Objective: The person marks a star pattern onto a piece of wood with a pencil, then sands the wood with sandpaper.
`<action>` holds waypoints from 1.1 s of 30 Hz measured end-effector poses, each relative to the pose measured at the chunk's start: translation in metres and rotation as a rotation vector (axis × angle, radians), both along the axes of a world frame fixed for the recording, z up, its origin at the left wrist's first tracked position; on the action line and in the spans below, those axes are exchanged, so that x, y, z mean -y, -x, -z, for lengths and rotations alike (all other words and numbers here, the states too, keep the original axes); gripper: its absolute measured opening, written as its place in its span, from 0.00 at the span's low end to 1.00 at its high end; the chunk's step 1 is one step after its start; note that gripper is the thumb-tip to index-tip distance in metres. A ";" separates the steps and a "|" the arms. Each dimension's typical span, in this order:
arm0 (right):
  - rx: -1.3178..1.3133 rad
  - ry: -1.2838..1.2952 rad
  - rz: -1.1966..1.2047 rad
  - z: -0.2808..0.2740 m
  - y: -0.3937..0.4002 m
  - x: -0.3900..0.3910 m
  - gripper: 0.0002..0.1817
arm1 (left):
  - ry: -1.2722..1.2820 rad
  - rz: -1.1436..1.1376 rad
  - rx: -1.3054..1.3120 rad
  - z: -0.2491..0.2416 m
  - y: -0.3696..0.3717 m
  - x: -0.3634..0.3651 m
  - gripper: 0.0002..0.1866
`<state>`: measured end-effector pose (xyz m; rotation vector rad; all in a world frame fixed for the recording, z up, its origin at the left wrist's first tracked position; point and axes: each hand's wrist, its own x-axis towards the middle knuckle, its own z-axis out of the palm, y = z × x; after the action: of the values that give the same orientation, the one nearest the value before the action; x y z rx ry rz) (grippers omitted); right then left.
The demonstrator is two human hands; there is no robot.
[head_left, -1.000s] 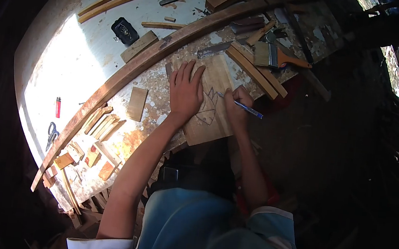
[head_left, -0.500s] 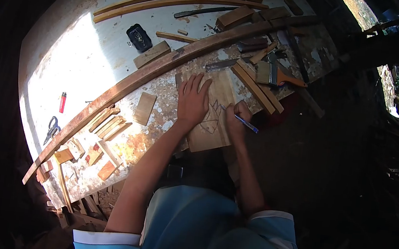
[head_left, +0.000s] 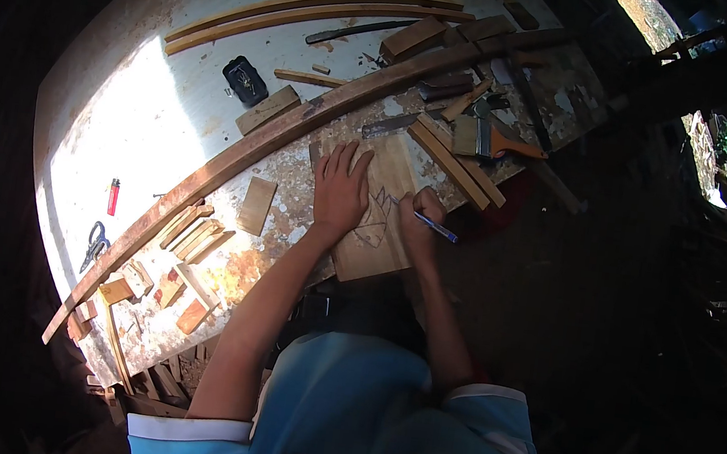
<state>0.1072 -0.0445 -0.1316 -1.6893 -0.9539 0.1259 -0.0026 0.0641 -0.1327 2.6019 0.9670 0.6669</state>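
My left hand [head_left: 341, 189] lies flat on a wooden board [head_left: 368, 263], fingers stretched toward its far edge. The board rests at the near edge of the workbench. Pencil-like dark lines form a pointed, leaf-like drawing [head_left: 373, 219] on the wood, just right of that hand. A blue pen [head_left: 437, 227] is gripped in my right hand [head_left: 421, 220], its tip end at the upper right of the drawing. Whether the tip touches the wood is too small to tell.
A long curved wooden strip [head_left: 208, 172] crosses the workbench [head_left: 128, 93]. Beyond the board are a paintbrush [head_left: 514, 146], wooden sticks [head_left: 453, 167] and a black tray [head_left: 246, 79]. Wood offcuts [head_left: 194, 239], scissors [head_left: 96, 243] and a red lighter [head_left: 113, 197] lie at left.
The whole view has shifted slightly. My right hand and the pen sit a little higher relative to the drawing's points. My left hand stays on the board.
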 end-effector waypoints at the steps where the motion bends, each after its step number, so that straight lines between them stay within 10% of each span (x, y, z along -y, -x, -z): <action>1: -0.007 0.004 -0.021 -0.001 0.001 0.001 0.16 | 0.001 0.000 -0.002 0.000 0.000 0.000 0.22; 33: -0.081 0.009 0.063 0.005 -0.001 0.001 0.16 | -0.006 -0.014 0.007 -0.002 0.001 0.003 0.21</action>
<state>0.1084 -0.0456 -0.1364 -1.7075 -0.8404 0.1558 -0.0039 0.0615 -0.1310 2.5990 0.9837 0.6828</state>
